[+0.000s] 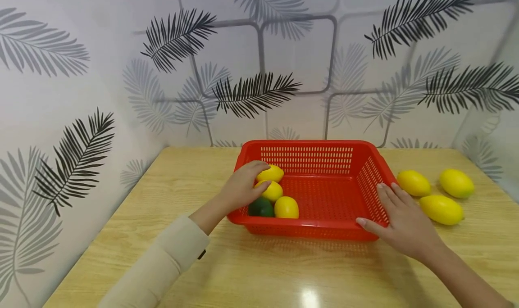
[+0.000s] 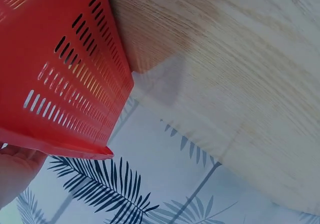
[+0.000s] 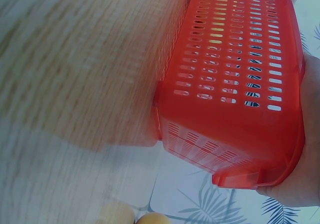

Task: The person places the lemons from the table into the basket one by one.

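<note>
A red plastic basket [image 1: 320, 191] with slotted walls stands on the wooden table. My left hand [image 1: 242, 184] holds its left rim, fingers bent over the edge beside the fruit. In the left wrist view, part of the left hand [image 2: 19, 171] shows at the rim. My right hand [image 1: 405, 224] rests on the right rim, fingers straight and thumb spread toward the front corner. Inside, at the left, lie an upper lemon [image 1: 275, 173], a middle lemon [image 1: 272, 192], a rounder yellow fruit [image 1: 286, 207] and a dark green fruit [image 1: 261, 207].
Right of the basket, a lemon [image 1: 413, 183], a yellow fruit with a greenish end [image 1: 456, 183] and a longer lemon [image 1: 442, 209] lie on the table [image 1: 251, 272]. A leaf-patterned wall [image 1: 296, 65] stands behind the table and along its left side.
</note>
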The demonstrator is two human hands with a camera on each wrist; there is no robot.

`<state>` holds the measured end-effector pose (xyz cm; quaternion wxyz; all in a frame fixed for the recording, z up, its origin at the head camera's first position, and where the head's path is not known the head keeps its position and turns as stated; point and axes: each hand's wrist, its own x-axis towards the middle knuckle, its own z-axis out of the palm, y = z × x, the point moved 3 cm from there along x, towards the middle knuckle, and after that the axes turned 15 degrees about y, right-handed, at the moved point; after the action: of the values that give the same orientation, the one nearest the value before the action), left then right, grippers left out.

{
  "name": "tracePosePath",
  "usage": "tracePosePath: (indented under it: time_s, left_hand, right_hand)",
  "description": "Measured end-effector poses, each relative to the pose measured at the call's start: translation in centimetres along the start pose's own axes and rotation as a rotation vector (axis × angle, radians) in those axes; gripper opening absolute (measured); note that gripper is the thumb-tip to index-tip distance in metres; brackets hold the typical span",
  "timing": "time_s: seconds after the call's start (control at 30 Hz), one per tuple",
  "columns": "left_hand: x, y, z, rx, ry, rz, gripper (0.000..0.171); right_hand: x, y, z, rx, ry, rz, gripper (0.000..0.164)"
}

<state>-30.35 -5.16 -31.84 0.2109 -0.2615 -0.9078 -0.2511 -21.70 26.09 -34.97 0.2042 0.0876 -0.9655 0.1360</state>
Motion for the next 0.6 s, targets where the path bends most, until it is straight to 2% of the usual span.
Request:
tracePosePath:
  time_s: [0.13, 0.3, 0.43, 0.6]
  left_hand:
    - [-0.8, -0.2, -0.7, -0.004, 0.08, 0.016, 0.045]
    - [-1.9, -0.5, -1.2, -0.032, 0.112, -0.051, 0.058]
    - [-2.9, -0.7, -1.1, -0.03, 0.068, -0.134, 0.075]
    - [-3.8, -0.3, -0.6, 0.016, -0.016, -0.182, 0.088]
  right_hand:
    - [0.0, 0.0, -0.1, 0.0, -0.005, 0.001, 0.095]
    - [0.0, 0.0, 0.0, 0.001, -0.017, 0.008, 0.096]
    - [-0.1, 0.0, 0.0, 0.006, -0.016, 0.007, 0.096]
    - [0.0, 0.0, 0.0, 0.006, -0.006, 0.003, 0.096]
